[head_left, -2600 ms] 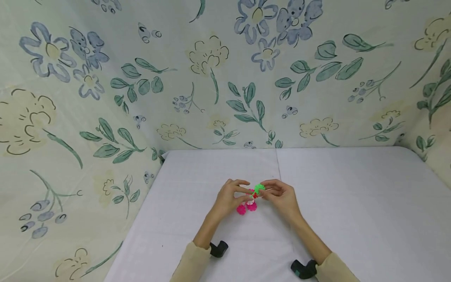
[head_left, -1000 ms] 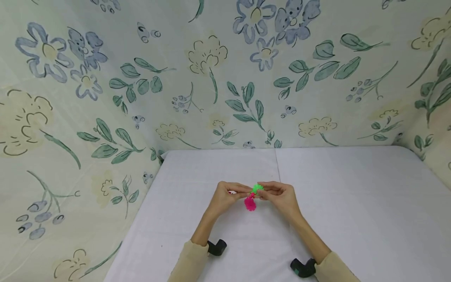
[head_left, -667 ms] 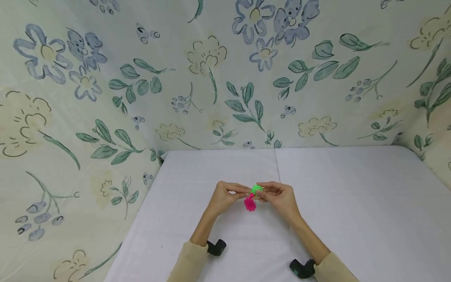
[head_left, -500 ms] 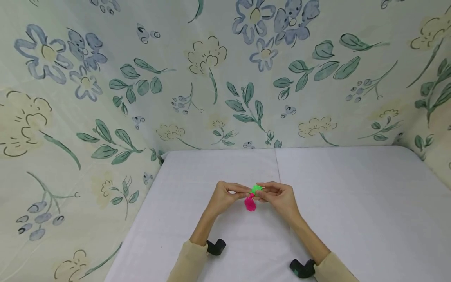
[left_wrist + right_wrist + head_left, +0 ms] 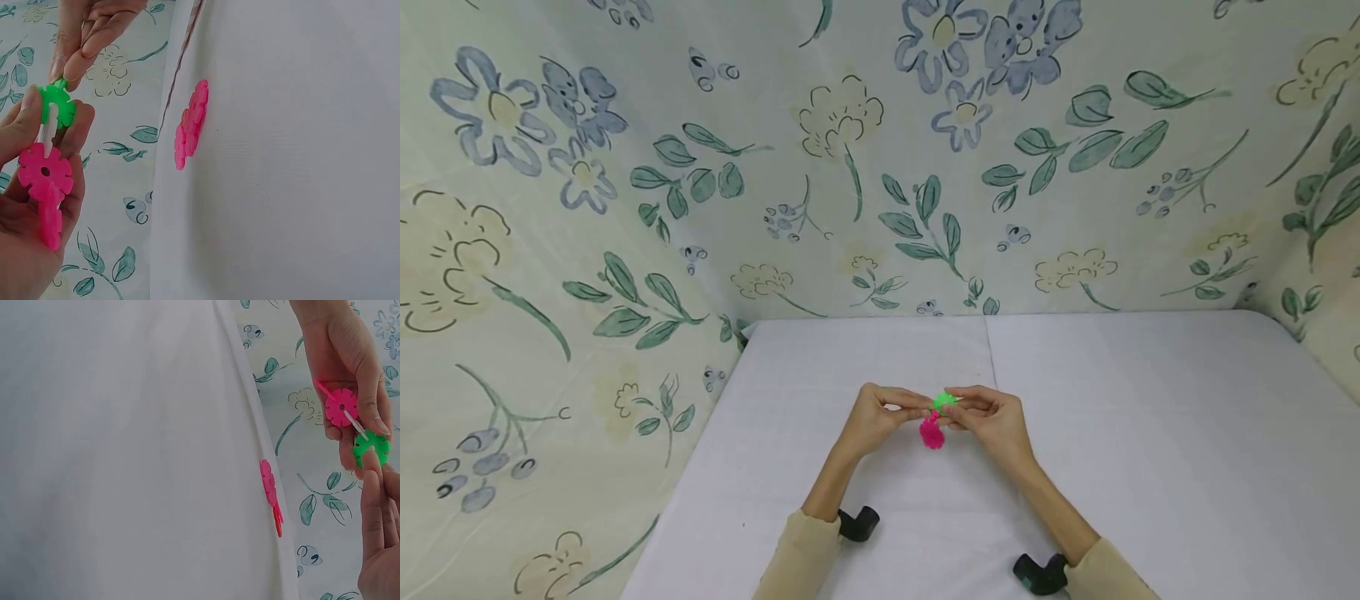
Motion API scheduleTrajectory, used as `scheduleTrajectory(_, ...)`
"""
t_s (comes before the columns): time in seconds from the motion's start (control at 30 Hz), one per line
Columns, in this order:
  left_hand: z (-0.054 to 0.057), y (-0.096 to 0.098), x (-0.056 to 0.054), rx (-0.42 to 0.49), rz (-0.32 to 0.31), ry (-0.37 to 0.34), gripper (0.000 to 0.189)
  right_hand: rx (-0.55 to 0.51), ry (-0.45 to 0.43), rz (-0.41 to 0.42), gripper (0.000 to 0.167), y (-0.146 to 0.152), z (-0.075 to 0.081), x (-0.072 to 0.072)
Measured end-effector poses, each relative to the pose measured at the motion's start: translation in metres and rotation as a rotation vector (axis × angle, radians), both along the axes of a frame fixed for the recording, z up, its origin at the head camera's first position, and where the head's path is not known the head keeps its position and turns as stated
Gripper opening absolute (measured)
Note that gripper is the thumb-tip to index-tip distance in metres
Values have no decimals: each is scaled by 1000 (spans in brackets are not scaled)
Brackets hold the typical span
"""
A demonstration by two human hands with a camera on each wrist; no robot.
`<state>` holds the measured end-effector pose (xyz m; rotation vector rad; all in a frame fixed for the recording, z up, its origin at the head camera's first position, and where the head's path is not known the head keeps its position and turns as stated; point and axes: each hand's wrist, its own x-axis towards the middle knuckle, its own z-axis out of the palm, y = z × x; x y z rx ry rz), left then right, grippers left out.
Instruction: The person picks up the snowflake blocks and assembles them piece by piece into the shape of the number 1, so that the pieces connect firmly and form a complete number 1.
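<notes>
Between both hands is a chain of notched plastic building discs: a pink disc (image 5: 45, 170), a white disc (image 5: 48, 128) seen edge-on, and a green disc (image 5: 58, 106). Another pink disc hangs at its lower end. My left hand (image 5: 876, 421) holds the chain, its thumb on the green disc and the pink part in front of the palm. My right hand (image 5: 996, 421) pinches green plastic at the far side; whether that is a second green disc is hard to tell. Below the hands, joined pink discs (image 5: 932, 433) with a red disc (image 5: 277, 522) lie on the table.
A white cloth with a crease covers the table (image 5: 1150, 433). Floral curtains (image 5: 850, 167) hang behind it and at both sides. Black wrist cameras (image 5: 859, 523) sit near the beige sleeves (image 5: 801, 554).
Since the oldest frame, my left fingers have drawn in around the chain, and the pink disc beneath that hand has gone from the head view. Lately both hands have barely moved.
</notes>
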<state>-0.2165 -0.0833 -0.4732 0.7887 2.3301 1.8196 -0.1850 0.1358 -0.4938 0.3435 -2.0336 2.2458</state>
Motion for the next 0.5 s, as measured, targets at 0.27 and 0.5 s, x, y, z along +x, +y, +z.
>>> scheduleTrajectory(0.27,0,2,0,27,-22,14,17,5,-5,27,32,5,5,0)
scheduleTrajectory(0.5,0,7,-1,68,-38,30,20,40,22,-18,31,9,12,-2)
